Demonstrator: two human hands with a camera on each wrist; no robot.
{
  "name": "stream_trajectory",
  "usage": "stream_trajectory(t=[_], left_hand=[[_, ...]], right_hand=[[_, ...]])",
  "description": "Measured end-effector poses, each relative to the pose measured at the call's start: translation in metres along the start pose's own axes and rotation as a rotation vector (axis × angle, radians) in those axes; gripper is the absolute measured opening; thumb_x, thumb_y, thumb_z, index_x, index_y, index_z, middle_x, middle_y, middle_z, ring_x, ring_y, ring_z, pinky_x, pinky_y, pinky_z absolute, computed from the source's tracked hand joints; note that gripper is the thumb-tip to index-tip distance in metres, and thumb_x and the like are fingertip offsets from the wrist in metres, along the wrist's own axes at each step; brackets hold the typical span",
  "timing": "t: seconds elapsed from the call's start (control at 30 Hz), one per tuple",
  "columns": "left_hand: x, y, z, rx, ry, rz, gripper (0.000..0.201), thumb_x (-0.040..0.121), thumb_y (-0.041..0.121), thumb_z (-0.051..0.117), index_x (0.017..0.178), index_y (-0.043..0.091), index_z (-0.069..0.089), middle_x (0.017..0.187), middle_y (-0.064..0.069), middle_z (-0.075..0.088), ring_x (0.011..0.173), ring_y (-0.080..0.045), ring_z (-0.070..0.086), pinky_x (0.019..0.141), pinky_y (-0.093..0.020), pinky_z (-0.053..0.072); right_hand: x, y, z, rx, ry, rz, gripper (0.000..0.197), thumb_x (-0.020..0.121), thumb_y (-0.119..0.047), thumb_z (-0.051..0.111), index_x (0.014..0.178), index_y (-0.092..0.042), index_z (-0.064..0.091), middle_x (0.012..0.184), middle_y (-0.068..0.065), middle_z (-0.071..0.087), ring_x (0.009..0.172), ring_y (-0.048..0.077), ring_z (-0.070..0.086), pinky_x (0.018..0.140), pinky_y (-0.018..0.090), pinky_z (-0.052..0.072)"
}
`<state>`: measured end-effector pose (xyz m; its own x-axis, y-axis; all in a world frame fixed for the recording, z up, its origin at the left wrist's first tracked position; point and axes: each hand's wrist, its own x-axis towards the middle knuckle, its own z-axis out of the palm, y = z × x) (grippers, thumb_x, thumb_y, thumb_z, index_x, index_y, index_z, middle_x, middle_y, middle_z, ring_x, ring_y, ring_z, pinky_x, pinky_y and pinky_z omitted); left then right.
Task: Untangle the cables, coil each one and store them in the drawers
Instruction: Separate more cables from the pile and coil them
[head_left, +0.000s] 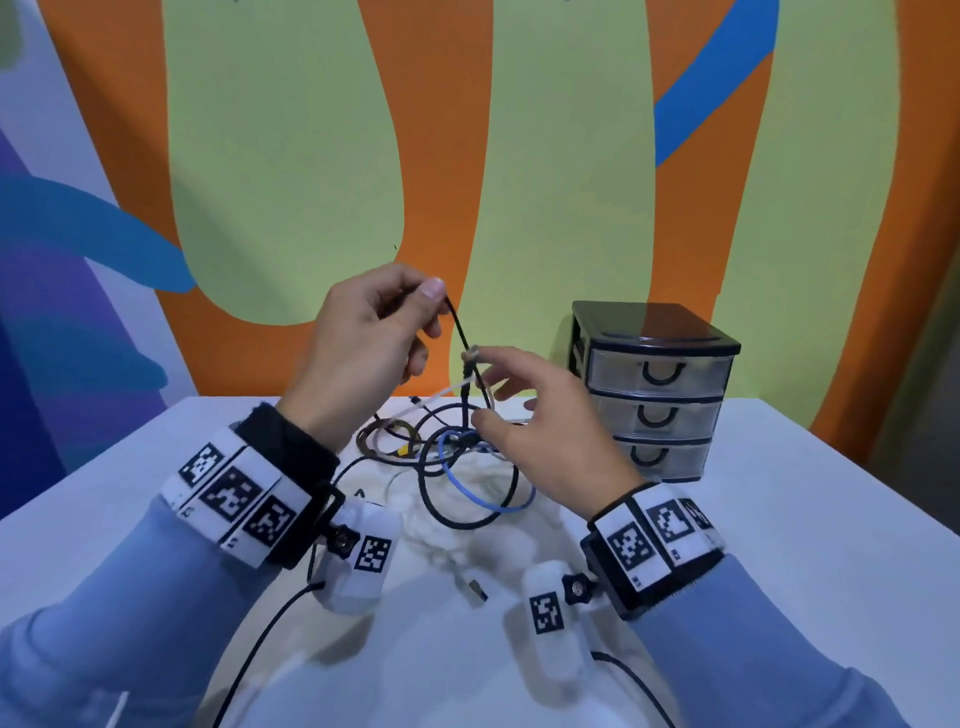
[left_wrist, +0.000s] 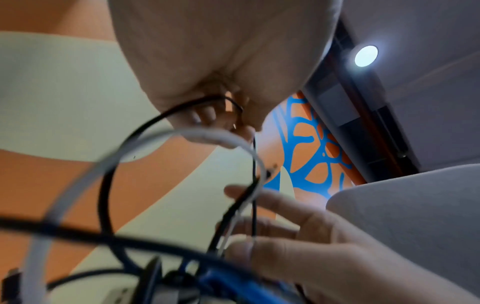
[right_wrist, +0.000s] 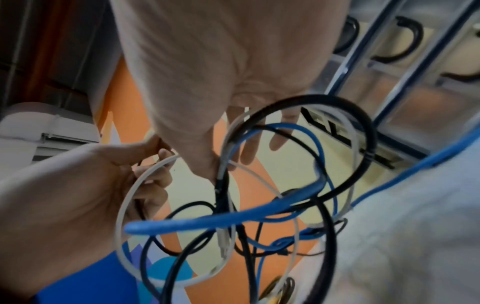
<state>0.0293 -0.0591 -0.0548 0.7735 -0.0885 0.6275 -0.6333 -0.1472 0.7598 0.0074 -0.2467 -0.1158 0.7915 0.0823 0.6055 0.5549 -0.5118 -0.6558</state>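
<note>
- The left hand (head_left: 363, 338) pinches a thin black cable (head_left: 460, 325) taut above the tangle (head_left: 457, 457).
- Just below, the right hand (head_left: 540, 421), fingers spread, pinches a strand at the knot.
- The 3 drawers (head_left: 657, 410) beyond the right hand are closed.
- Risk: pulling harder could tighten the knot or drag the whole heap.

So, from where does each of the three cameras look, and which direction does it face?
Head: worn on the head, faces forward and down at the table, cable tangle and drawer unit; shows both forearms, left hand and right hand.
Left wrist: under the left hand, faces up along it towards wall and ceiling.
Right wrist: under the right hand, faces along it to the tangle and drawers.
Shared: both wrist views show both hands, the black cable and a white cable.
</note>
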Motion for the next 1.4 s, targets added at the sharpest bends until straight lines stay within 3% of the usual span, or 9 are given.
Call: stream_trajectory(t=[0.23,0.4,0.5,0.6,0.73,0.87,1.0,1.23,1.4], left_hand=[[0.002,-0.016,0.007,-0.164,0.151,-0.026,0.023,0.111,0.023,0.057,0.089,0.016,0.062,0.079,-0.007,0.065,0.05,-0.021,0.051,0.044,-0.027,0.037],[-0.001,-0.032,-0.004,0.095,0.206,-0.075,0.024,0.107,0.027,0.061,0.092,0.013,0.072,0.078,-0.005,0.07,0.053,-0.022,0.056,0.056,-0.031,0.044],[-0.002,-0.034,-0.011,0.179,0.242,-0.115,0.014,0.102,0.021,0.064,0.094,0.019,0.075,0.08,-0.007,0.071,0.056,-0.024,0.061,0.06,-0.035,0.045],[-0.006,-0.033,-0.015,0.386,0.129,-0.049,0.026,0.097,0.021,0.065,0.116,0.035,0.076,0.097,0.0,0.069,0.081,-0.021,0.065,0.08,-0.043,0.055],[-0.011,-0.028,-0.01,0.645,-0.006,0.102,0.06,0.095,0.018,0.064,0.147,0.048,0.056,0.134,-0.001,0.049,0.13,-0.021,0.046,0.113,-0.042,0.038],[-0.017,-0.015,-0.007,0.566,0.082,0.327,0.047,0.089,0.03,0.076,0.134,0.037,0.066,0.123,0.0,0.051,0.117,-0.019,0.049,0.104,-0.034,0.042],[-0.021,-0.013,-0.008,0.675,-0.2,0.295,0.031,0.076,0.055,0.088,0.094,0.036,0.072,0.09,0.014,0.058,0.086,-0.009,0.054,0.074,-0.034,0.045],[-0.023,-0.031,-0.007,0.732,-0.236,0.333,0.011,0.084,0.033,0.088,0.093,0.036,0.081,0.091,0.012,0.066,0.084,-0.017,0.061,0.072,-0.048,0.052],[-0.022,-0.032,-0.009,0.509,-0.137,0.219,0.008,0.09,0.023,0.084,0.085,0.027,0.079,0.077,0.013,0.074,0.075,-0.01,0.07,0.072,-0.038,0.057]], right_hand=[[0.0,-0.001,-0.002,0.14,-0.025,0.181,0.011,0.091,-0.027,0.081,0.093,-0.026,0.07,0.089,-0.002,0.073,0.052,0.017,0.06,0.058,0.031,0.05],[-0.002,0.002,-0.006,0.084,-0.279,0.275,0.018,0.087,-0.025,0.082,0.102,-0.026,0.073,0.08,-0.004,0.075,0.062,0.007,0.061,0.066,0.025,0.047],[-0.003,0.002,-0.006,0.084,-0.213,0.202,0.02,0.089,-0.018,0.08,0.107,-0.026,0.075,0.092,-0.004,0.079,0.087,0.014,0.075,0.088,0.041,0.059],[-0.004,0.0,-0.006,0.125,-0.145,0.159,0.025,0.091,-0.015,0.08,0.112,-0.025,0.07,0.088,-0.004,0.08,0.084,0.021,0.075,0.087,0.043,0.06],[-0.004,-0.002,-0.006,0.175,-0.128,0.138,0.042,0.091,-0.014,0.079,0.114,-0.028,0.047,0.086,0.001,0.078,0.08,0.035,0.068,0.073,0.043,0.051],[-0.003,0.0,-0.006,0.211,-0.09,0.128,0.047,0.094,-0.012,0.075,0.124,-0.03,0.044,0.085,0.002,0.076,0.077,0.027,0.069,0.074,0.035,0.049],[-0.003,0.001,-0.005,0.224,-0.078,0.121,0.037,0.096,-0.017,0.076,0.125,-0.025,0.055,0.086,-0.002,0.077,0.071,0.016,0.066,0.067,0.03,0.048],[-0.001,0.006,-0.007,0.184,-0.052,0.114,0.021,0.097,-0.019,0.074,0.117,-0.022,0.067,0.085,-0.005,0.079,0.066,0.005,0.063,0.067,0.02,0.045],[0.001,0.014,-0.007,0.009,-0.031,0.124,0.013,0.098,-0.034,0.072,0.088,-0.029,0.077,0.084,-0.009,0.073,0.069,0.003,0.059,0.068,0.024,0.046]])
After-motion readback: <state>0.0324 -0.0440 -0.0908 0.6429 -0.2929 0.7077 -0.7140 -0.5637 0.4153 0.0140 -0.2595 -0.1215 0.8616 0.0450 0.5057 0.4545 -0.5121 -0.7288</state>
